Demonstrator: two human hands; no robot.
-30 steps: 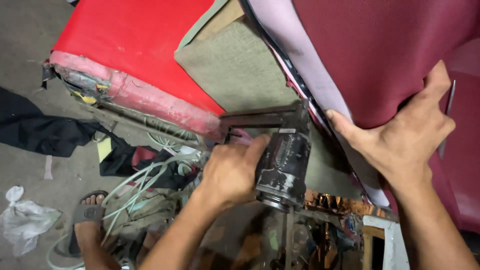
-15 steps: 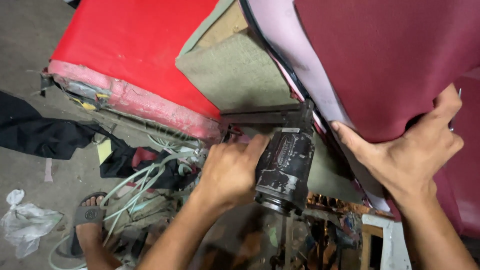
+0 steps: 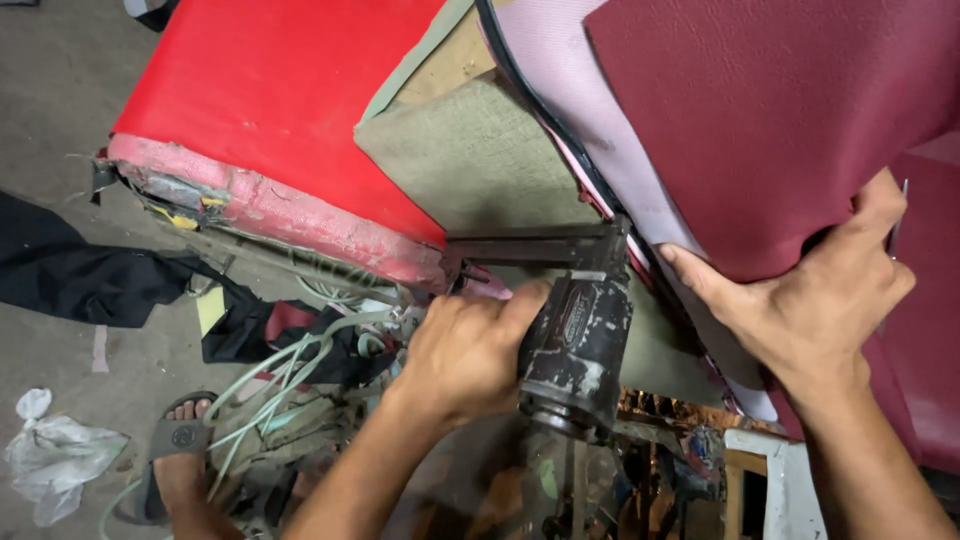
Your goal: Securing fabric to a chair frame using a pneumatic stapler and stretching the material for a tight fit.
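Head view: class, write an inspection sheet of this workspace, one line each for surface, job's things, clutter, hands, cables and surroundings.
Surface: grey concrete floor, dusty.
Job's things: worn black staple gun, nose against the edge of the maroon vinyl cover; burlap panel and black piping beside it.
Clutter: black cloth, crumpled white plastic bag, red cushion with a frayed edge.
Hands: left hand grips the gun body; right hand presses the vinyl down.
Cables: pale hoses tangled under the left arm.
Surroundings: a sandalled foot on the floor; wooden parts at lower right, unclear.
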